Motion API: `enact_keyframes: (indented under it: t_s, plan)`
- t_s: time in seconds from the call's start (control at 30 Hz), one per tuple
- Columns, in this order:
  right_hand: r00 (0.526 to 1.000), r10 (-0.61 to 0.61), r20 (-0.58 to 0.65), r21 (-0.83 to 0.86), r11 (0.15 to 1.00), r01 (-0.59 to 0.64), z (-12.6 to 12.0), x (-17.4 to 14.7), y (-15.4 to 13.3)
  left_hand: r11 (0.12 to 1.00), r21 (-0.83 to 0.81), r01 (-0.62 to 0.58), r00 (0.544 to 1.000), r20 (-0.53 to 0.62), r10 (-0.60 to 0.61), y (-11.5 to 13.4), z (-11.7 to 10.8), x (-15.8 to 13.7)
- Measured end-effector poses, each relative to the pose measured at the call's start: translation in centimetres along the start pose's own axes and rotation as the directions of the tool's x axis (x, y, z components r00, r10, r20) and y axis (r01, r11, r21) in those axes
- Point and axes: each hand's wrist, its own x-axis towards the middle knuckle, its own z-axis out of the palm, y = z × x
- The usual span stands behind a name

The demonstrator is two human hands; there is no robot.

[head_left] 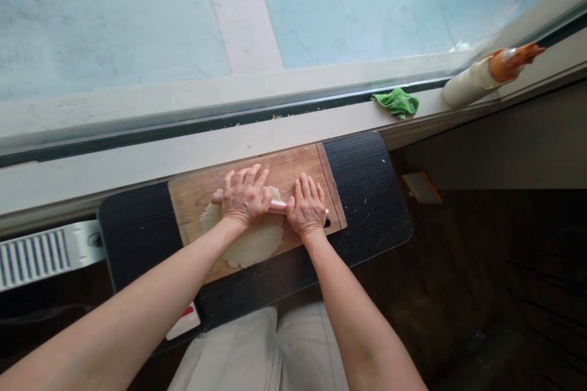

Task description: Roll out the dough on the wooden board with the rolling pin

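One bare left hand (246,195) plus the bare right hand (307,206) press a slim pinkish rolling pin (277,206) across flat pale dough (257,243). Grip's loose, fingers stretched out flat.

The board (293,166) lies on the tabletop (367,195); behind both runs the sill (298,134), with the window (137,30) beyond. The dough (257,244) rests on the board, left of centre. The pin (277,207) lies across the dough's far part and extends rightward beyond it; the left hand (245,195) is over its left portion, the right hand (306,206) over its right. The cloth (397,102) sits on the sill at right, the container (468,82) farther right. The grille (41,253) stands left of the tabletop.
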Motion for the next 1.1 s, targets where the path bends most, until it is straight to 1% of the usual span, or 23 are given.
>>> enact_keyframes:
  t_s: [0.07, 0.13, 0.3, 0.37, 0.43, 0.6, 0.67, 0.73, 0.8, 0.93, 1.0, 1.1]
  plan:
    - [1.000, 0.003, -0.002, -0.006, 1.000, -0.003, 0.2, -1.0, -0.2, 1.000, 0.019, -0.009, 1.000, -0.004, 0.009, -0.1, 0.1, -0.9]
    - [1.000, -0.005, 0.003, -0.008, 1.000, 0.005, 0.2, -0.7, -0.1, 1.000, 0.023, -0.007, 1.000, -0.006, 0.007, -0.2, 0.2, -0.7]
    - [0.999, -0.039, 0.025, 0.013, 0.999, 0.039, -0.5, 2.9, 0.8, 0.999, 0.035, 0.018, 1.000, -0.017, -0.018, -0.2, 0.3, 2.3]
    - [0.999, -0.039, 0.030, 0.020, 0.999, 0.038, -0.7, 3.6, 0.9, 0.999, 0.035, 0.031, 0.999, -0.029, -0.030, -0.1, 0.3, 2.8]
    - [0.999, -0.030, 0.030, 0.018, 0.999, 0.030, -0.7, 3.1, 0.7, 0.999, 0.034, 0.028, 0.999, -0.033, -0.027, 0.0, 0.2, 2.4]
    - [1.000, -0.019, -0.007, 0.007, 1.000, 0.019, 0.0, -0.5, 0.0, 1.000, 0.017, 0.004, 1.000, -0.018, -0.004, 0.3, -0.1, -0.6]
    - [1.000, -0.022, -0.012, 0.009, 1.000, 0.022, 0.2, -1.1, -0.1, 1.000, 0.015, -0.006, 1.000, 0.000, 0.006, 0.3, -0.1, -1.0]
    - [1.000, -0.031, -0.005, 0.012, 0.999, 0.031, 0.2, -0.6, 0.1, 1.000, 0.023, -0.015, 1.000, 0.019, 0.015, 0.1, -0.1, -0.6]
    - [0.999, -0.052, 0.010, 0.019, 0.998, 0.052, -0.1, 0.8, 0.4, 0.999, 0.036, -0.022, 0.999, 0.024, 0.021, 0.0, -0.1, 0.5]
    - [0.996, -0.080, 0.036, 0.038, 0.996, 0.079, -0.8, 3.1, 0.8, 0.998, 0.066, -0.013, 1.000, 0.007, 0.013, -0.1, 0.0, 2.4]
    - [0.997, -0.065, 0.036, 0.032, 0.997, 0.064, -0.8, 2.8, 0.7, 0.998, 0.061, -0.005, 1.000, 0.000, 0.005, 0.0, 0.0, 2.2]
    - [0.999, -0.039, 0.019, 0.013, 0.999, 0.039, -0.4, 0.9, 0.3, 1.000, 0.026, -0.001, 1.000, -0.003, 0.001, 0.3, 0.0, 0.6]
